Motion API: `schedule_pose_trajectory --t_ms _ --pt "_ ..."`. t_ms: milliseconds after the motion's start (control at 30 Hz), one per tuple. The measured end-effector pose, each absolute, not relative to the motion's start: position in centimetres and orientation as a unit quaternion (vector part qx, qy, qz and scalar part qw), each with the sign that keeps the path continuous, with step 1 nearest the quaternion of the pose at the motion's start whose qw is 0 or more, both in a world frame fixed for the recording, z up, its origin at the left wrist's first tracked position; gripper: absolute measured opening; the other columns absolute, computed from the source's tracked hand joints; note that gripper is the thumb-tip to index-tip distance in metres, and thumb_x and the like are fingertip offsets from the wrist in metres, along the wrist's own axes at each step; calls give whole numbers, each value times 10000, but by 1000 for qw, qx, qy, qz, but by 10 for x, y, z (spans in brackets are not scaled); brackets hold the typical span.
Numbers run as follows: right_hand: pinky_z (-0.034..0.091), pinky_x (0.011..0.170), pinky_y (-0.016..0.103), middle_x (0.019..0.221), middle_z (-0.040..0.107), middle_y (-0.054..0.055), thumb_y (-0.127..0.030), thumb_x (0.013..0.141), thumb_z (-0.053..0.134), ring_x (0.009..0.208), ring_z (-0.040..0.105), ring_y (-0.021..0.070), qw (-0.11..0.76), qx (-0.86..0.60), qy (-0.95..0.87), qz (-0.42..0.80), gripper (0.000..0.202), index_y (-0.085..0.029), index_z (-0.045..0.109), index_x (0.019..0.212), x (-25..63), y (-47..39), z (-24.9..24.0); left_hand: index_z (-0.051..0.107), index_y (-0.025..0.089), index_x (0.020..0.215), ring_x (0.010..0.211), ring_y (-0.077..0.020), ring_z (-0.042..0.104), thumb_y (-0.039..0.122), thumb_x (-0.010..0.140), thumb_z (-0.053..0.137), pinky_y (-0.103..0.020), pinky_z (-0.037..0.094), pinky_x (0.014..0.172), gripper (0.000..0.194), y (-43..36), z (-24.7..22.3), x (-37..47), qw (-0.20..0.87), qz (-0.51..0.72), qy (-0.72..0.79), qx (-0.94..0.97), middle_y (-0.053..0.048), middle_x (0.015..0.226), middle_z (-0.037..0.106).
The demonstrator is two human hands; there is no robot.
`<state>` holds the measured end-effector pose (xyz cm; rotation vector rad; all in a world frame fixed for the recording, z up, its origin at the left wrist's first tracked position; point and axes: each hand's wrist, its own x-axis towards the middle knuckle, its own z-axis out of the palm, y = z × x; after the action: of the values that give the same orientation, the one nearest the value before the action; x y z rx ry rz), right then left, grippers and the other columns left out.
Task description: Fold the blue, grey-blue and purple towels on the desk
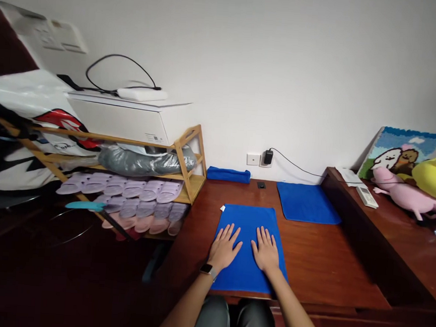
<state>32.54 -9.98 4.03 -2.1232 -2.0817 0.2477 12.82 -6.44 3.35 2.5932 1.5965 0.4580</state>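
Note:
A blue towel (246,270) lies spread flat on the brown wooden desk (323,265), its lower edge close to the desk's front edge. My left hand (224,249) rests palm down on the towel's left part, fingers stretched and apart, with a watch on the wrist. On the towel's right part my right hand (265,251) also lies flat with spread fingers. A small white tag (223,208) sticks out at the towel's far left corner. Another blue towel (308,203) lies flat farther back on the right, and a folded blue towel (228,174) sits against the wall.
Left of the desk stands a wooden rack (189,181) with rows of slippers (151,191) and a white box (120,117) on top. A raised ledge (402,246) on the right holds a remote (367,197), a pink plush toy (402,191) and a picture (398,151). A charger (268,157) is plugged into the wall.

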Motion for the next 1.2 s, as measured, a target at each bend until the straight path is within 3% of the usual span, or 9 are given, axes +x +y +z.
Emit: schedule_pose_trajectory --t_ms 133,233,367,500,700,867,1100,1200 --pt "155 1368 494 1796 251 77 -550 1118 221 1684 202 259 79 -740 -665 69 729 -159 284 1729 356 -115 22 443 253 1673 1615 -311 398 561 1113 383 -561 346 1317 642 -76 10 95 4 170 533 829 -125 1739 435" --pt "183 1362 474 1781 292 110 -546 1117 190 1673 244 272 86 -754 -648 69 754 -100 333 1708 373 -105 26 508 240 1634 1597 -301 432 540 1126 343 -560 346 1319 613 -65 12 87 -15 185 531 827 -122 1710 483" --pt "147 1370 434 1792 270 107 -487 1127 166 1683 205 249 130 -723 -677 45 725 -88 301 1718 360 -51 50 544 172 1604 1611 -287 408 446 1138 320 -529 311 1345 586 -17 37 123 -30 210 523 826 -137 1708 480" --pt "162 1366 434 1783 293 111 -442 1127 209 1677 226 248 108 -702 -699 82 689 -101 316 1716 328 -1 58 534 221 1618 1616 -290 398 380 1122 361 -530 312 1342 549 28 43 165 9 165 504 848 -108 1723 462" --pt "107 1377 457 1808 213 71 -508 1121 205 1690 169 244 73 -736 -667 88 724 -128 242 1737 357 7 41 473 210 1658 1640 -330 342 532 1098 386 -558 273 1344 652 51 20 135 16 135 577 806 -134 1751 411" --pt "126 1373 448 1822 161 57 -512 1120 159 1695 140 218 46 -783 -613 94 730 -140 174 1748 400 4 37 451 193 1668 1639 -336 343 552 1097 336 -569 281 1336 684 60 15 106 20 139 602 786 -137 1761 393" --pt "121 1371 512 1812 180 102 -466 1113 193 1692 161 266 22 -795 -601 81 727 -97 197 1739 395 6 44 457 130 1659 1623 -307 381 419 1093 334 -529 238 1359 646 52 29 119 -21 149 563 812 -167 1716 463" --pt "128 1370 506 1801 210 131 -392 1106 224 1688 177 283 65 -762 -643 32 704 -66 231 1729 368 6 49 414 129 1679 1644 -264 340 343 1105 285 -490 223 1370 626 47 31 143 -43 171 510 842 -141 1740 429"
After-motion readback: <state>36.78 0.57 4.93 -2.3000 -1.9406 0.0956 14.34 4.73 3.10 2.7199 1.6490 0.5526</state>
